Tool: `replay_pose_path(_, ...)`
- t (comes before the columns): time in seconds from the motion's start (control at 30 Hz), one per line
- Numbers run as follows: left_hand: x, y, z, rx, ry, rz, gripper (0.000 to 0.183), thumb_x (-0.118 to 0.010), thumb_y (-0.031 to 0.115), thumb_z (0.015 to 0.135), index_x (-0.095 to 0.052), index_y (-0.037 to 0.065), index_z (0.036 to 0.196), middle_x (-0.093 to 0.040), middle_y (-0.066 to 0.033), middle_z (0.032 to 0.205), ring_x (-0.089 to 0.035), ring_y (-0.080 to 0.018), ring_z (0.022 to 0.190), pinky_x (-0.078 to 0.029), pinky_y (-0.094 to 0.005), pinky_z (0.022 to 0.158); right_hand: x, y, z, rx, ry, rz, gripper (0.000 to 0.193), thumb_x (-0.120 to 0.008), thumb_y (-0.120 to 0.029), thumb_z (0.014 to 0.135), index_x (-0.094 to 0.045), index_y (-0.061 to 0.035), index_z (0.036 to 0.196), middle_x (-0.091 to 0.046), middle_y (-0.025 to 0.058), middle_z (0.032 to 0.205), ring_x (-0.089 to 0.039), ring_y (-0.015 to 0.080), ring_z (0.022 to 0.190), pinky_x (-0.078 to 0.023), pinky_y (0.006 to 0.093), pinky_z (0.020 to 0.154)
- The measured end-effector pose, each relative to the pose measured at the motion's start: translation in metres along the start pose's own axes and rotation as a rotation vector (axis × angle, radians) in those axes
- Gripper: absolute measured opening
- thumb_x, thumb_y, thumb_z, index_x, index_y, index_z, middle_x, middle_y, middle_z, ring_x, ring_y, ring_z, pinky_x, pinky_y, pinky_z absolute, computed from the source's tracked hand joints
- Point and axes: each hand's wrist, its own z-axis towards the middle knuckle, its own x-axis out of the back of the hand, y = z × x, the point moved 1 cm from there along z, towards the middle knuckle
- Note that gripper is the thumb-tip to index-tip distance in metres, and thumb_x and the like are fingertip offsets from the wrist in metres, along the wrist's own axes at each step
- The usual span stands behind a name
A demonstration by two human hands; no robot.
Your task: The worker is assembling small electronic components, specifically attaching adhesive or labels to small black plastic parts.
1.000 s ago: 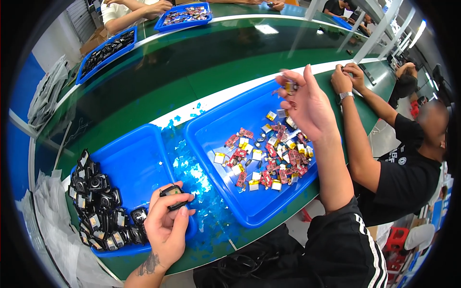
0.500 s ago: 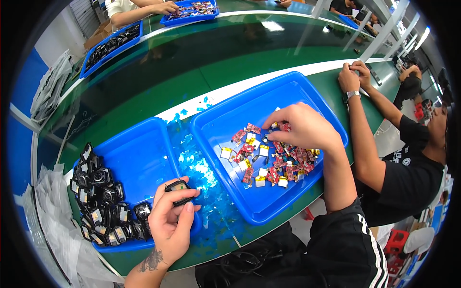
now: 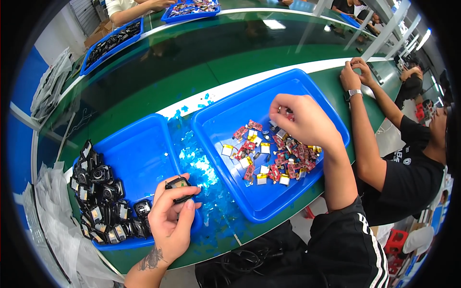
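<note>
Right grip (image 3: 309, 122) over tray (image 3: 254, 206); boards (image 3: 303, 153) inside

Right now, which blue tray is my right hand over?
The near right tray, holding red circuit boards; the near left tray holds black casings, and the other trays stand farther off.

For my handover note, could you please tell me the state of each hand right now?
Left hand: closed around a black casing.
Right hand: curled above the right blue tray; whether it holds anything cannot be told.
</note>
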Motion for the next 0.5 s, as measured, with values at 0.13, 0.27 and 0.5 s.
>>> replay_pose_path(0.13,0.0,0.0,0.0,0.016,-0.007,-0.033,0.022,-0.055,0.001,0.092,-0.06,-0.005,0.113,-0.045,-0.0184,0.129,-0.059,-0.0203,0.108,-0.056,-0.0302,0.085,0.001,0.003,0.0,0.094,-0.079,-0.116,0.017,-0.07,-0.016,0.077,-0.073,-0.0077,0.092,-0.069,0.0146,0.078,-0.068,0.0298,0.076,-0.053,0.0386,0.068)
replay_pose_path(0.27,0.001,-0.002,0.001,0.015,-0.007,-0.035,0.023,-0.054,0.002,0.092,-0.06,-0.005,0.113,-0.045,-0.0185,0.13,-0.06,-0.0207,0.108,-0.056,-0.0299,0.085,-0.012,0.002,-0.003,0.177,-0.148,-0.21,0.016,-0.073,-0.012,0.074,-0.074,-0.0085,0.089,-0.069,0.011,0.08,-0.066,0.0294,0.074,-0.052,0.0385,0.069)
replay_pose_path(0.5,0.001,-0.001,0.001,0.004,-0.009,-0.027,0.023,-0.054,0.002,0.092,-0.06,-0.005,0.113,-0.045,-0.0184,0.13,-0.06,-0.0206,0.108,-0.056,-0.0299,0.084,-0.012,-0.001,-0.003,0.132,-0.194,-0.226,0.012,-0.072,-0.013,0.076,-0.069,-0.006,0.085,-0.068,0.0122,0.078,-0.065,0.03,0.071,-0.051,0.0389,0.065)
